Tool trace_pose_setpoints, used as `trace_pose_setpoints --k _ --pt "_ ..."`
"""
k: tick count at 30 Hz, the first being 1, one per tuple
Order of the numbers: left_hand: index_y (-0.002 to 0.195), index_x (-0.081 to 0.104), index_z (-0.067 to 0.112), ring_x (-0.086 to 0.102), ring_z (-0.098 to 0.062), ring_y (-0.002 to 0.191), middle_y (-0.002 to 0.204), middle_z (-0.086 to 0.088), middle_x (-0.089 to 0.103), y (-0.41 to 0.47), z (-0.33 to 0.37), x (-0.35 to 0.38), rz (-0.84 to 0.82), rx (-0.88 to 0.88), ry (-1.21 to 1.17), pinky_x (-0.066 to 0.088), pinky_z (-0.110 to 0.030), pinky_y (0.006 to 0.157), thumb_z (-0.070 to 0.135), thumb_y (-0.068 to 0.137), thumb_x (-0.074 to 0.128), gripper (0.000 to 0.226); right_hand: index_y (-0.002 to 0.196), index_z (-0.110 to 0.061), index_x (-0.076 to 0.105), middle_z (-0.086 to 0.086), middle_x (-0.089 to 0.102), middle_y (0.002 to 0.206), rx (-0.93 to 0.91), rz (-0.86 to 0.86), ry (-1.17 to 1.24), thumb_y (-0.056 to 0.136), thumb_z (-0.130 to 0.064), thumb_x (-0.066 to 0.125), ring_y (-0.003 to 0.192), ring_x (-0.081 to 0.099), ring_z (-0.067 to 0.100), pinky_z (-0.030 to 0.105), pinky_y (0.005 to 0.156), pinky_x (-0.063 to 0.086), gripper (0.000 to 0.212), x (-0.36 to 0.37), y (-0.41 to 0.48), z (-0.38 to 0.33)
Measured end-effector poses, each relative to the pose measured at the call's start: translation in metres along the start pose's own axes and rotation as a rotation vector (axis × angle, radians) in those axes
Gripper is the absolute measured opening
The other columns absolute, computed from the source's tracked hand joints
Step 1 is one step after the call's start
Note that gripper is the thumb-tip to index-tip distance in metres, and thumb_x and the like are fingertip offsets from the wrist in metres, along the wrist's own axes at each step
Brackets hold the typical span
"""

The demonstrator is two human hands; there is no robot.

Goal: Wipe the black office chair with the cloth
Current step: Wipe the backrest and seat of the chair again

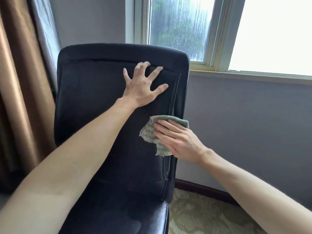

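The black office chair (pixel 94 115) stands in front of me, its tall leather backrest facing me and part of the seat visible at the bottom. My left hand (pixel 143 86) lies flat with spread fingers on the upper right of the backrest, fingertips at the top seam. My right hand (pixel 177 141) presses a green cloth (pixel 148 134) with straight fingers against the backrest's right edge, about halfway down. The cloth sticks out to the left of and above my fingers.
A window (pixel 179 27) with wet glass and a sill is behind the chair to the right. Brown curtains (pixel 18 92) hang at the left. A grey wall (pixel 244 125) and patterned carpet (pixel 202 217) lie to the right of the chair.
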State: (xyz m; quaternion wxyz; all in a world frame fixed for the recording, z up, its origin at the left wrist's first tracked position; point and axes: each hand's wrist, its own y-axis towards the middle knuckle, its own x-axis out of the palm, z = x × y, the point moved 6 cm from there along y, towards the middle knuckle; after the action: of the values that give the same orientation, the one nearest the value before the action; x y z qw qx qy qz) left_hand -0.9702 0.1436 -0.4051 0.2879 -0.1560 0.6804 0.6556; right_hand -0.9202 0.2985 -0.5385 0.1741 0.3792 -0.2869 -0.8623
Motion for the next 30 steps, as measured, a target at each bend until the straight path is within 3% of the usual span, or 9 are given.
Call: trace_pose_setpoints --k 4,8,14,17,20,26,30 --pt "0.149 0.030 0.039 0.007 -0.022 0.147 0.153 -0.005 0.019 0.000 0.000 0.000 -0.007 -0.003 0.011 -0.005 -0.068 0.110 0.069 0.092 0.035 0.065 0.124 -0.010 0.065 0.009 0.051 0.141 0.124 0.075 -0.028 0.098 -0.022 0.055 0.139 0.039 0.024 0.043 0.115 0.031 0.031 -0.014 0.028 0.033" --pt "0.149 0.030 0.039 0.006 -0.021 0.147 0.152 -0.005 0.019 0.000 0.001 0.002 -0.014 -0.009 0.000 -0.005 -0.068 0.111 0.068 0.092 0.036 0.064 0.121 -0.006 0.066 0.011 0.053 0.139 0.212 0.122 0.028 0.096 -0.017 0.057 0.139 0.038 0.027 0.046 0.115 0.030 0.029 -0.009 0.026 0.029" --pt "0.148 0.031 0.039 0.005 -0.020 0.147 0.152 -0.004 0.019 -0.002 0.001 0.003 -0.017 -0.018 -0.014 -0.005 -0.068 0.111 0.068 0.092 0.037 0.064 0.126 -0.002 0.062 0.015 0.049 0.142 -0.061 -0.051 0.018 0.092 -0.007 0.052 0.139 0.038 0.028 0.044 0.117 0.027 0.035 0.028 -0.023 -0.042" --pt "0.149 0.029 0.040 0.005 -0.021 0.147 0.152 -0.004 0.018 -0.002 -0.001 0.002 -0.025 -0.017 -0.004 -0.006 -0.068 0.110 0.069 0.092 0.036 0.064 0.129 -0.005 0.059 0.013 0.050 0.142 -0.138 -0.093 -0.053 0.088 -0.010 0.058 0.137 0.041 0.025 0.042 0.116 0.028 0.042 0.032 -0.022 -0.042" --pt "0.149 0.028 0.040 0.005 -0.021 0.147 0.153 -0.004 0.018 -0.002 -0.001 0.001 -0.042 -0.022 0.006 -0.005 -0.068 0.110 0.069 0.091 0.035 0.065 0.127 -0.005 0.062 0.012 0.054 0.138 -0.107 -0.054 -0.064 0.088 -0.015 0.064 0.135 0.044 0.025 0.043 0.114 0.031 0.041 0.017 0.001 -0.017" --pt "0.150 0.026 0.040 0.005 -0.023 0.148 0.154 -0.005 0.017 -0.002 0.000 -0.001 -0.068 -0.022 0.030 -0.006 -0.069 0.110 0.070 0.091 0.033 0.066 0.122 -0.010 0.066 0.009 0.056 0.137 0.063 0.057 -0.039 0.097 -0.018 0.053 0.136 0.043 0.026 0.046 0.116 0.028 0.030 0.001 0.024 0.009" --pt "0.150 0.025 0.038 0.002 -0.023 0.148 0.155 -0.006 0.015 -0.003 0.003 -0.001 -0.085 -0.026 0.012 -0.008 -0.068 0.110 0.070 0.091 0.033 0.068 0.122 -0.008 0.065 0.011 0.054 0.139 -0.020 -0.016 -0.012 0.094 -0.012 0.053 0.136 0.042 0.029 0.046 0.117 0.025 0.031 0.022 -0.004 -0.028"
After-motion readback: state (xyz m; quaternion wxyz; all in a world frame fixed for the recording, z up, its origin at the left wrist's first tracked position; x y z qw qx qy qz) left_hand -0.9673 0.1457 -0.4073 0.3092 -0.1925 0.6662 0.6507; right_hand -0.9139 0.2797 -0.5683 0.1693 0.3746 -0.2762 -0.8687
